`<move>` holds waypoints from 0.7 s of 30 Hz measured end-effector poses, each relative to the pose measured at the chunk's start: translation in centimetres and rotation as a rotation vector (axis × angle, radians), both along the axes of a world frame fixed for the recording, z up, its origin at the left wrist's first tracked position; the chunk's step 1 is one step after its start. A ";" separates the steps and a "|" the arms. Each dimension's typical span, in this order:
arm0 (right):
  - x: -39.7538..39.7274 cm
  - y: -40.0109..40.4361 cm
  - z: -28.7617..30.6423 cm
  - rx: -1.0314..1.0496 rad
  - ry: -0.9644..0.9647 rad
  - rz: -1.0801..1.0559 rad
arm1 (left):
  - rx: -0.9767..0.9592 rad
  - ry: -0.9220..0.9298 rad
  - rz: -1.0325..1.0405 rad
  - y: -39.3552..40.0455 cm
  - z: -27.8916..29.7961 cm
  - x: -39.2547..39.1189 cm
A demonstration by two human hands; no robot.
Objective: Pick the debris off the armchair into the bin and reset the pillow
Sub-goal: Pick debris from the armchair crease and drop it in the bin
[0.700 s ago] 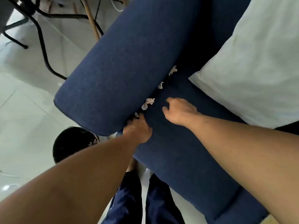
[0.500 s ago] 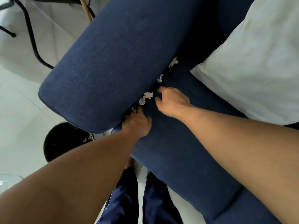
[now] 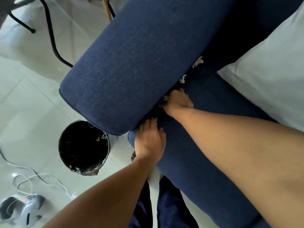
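Note:
The blue armchair point(image 3: 131, 71) fills the middle, and a pale pillow point(image 3: 271, 76) leans at the right of its seat. White debris lies along the crease between armrest and seat: one scrap point(image 3: 198, 61) far up, another point(image 3: 182, 79) lower. My right hand point(image 3: 178, 101) is pressed into that crease with its fingers curled on a white scrap point(image 3: 165, 97). My left hand point(image 3: 149, 140) lies flat on the seat's front corner, fingers pointing into the crease, with a tiny white bit at their tips. The black bin point(image 3: 82, 147) stands on the floor below the armrest's front end.
Pale tiled floor on the left carries white cables point(image 3: 32, 176) and a grey-white device point(image 3: 21, 209). Black metal chair legs point(image 3: 52, 38) and a wooden leg point(image 3: 107, 10) stand behind the armrest. My dark blue trouser legs point(image 3: 164, 203) are against the seat front.
My right hand has moved left into the crease and closed over the scrap lying there. My left hand has slid back toward the seat's front corner. More of the bin shows now.

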State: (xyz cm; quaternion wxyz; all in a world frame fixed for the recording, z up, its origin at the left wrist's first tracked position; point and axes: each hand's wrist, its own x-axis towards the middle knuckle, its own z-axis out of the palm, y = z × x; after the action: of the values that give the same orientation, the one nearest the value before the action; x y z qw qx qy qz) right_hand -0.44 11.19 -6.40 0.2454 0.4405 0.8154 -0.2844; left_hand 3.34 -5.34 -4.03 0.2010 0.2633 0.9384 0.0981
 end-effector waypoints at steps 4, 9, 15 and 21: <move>-0.2 -1.4 -0.6 -0.022 -0.026 0.001 | 0.134 -0.113 0.059 -2.0 0.4 1.4; 1.4 -1.4 0.6 -0.101 0.026 0.102 | 0.208 -0.236 0.183 -2.1 0.4 1.4; 7.2 2.5 2.3 -0.246 0.150 0.089 | 0.079 -0.307 0.046 1.1 1.1 -0.3; 14.0 5.9 3.8 -0.243 0.288 -0.097 | -0.167 -0.160 -0.271 7.9 2.2 -2.1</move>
State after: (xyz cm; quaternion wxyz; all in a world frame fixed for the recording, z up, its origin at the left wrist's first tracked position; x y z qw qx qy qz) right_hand 13.53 17.05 -2.61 0.1637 0.4010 0.7797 -0.4523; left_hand 1.27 2.53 -1.80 0.3079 0.3611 0.8801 0.0122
